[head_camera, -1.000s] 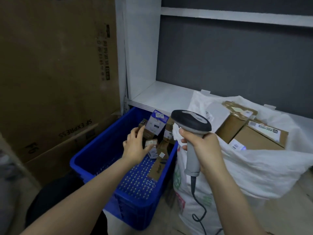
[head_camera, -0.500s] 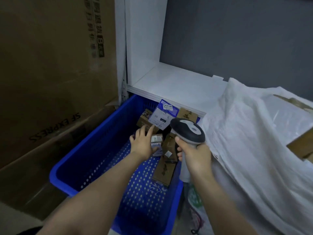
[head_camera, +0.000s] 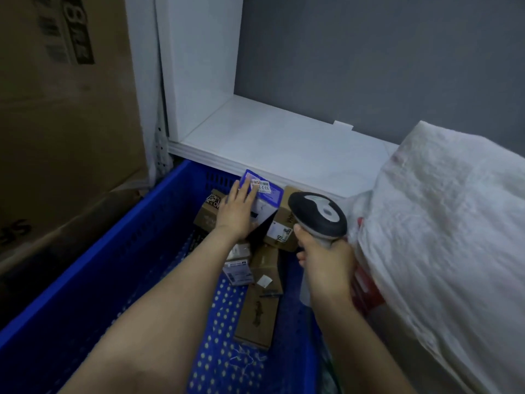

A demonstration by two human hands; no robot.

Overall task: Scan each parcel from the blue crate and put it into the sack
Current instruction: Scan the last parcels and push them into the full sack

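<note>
The crate (head_camera: 119,251) stands near on the left, with a big carton (head_camera: 62,109) at its left side, a shelf (head_camera: 270,143) behind it and the sack (head_camera: 440,223) just beside it on the right. The parcels lie in its far right corner: a labelled parcel (head_camera: 268,194) leans tilted at the back on a left carton (head_camera: 207,214) and a right carton (head_camera: 281,231), a small parcel (head_camera: 238,271) lies before these, and a long parcel (head_camera: 255,317) lies nearest, along the right wall. The left grip (head_camera: 235,214) rests on the labelled parcel, and the right grip (head_camera: 326,260), at the crate's right wall, holds the scanner (head_camera: 318,214) above the right carton.
</note>
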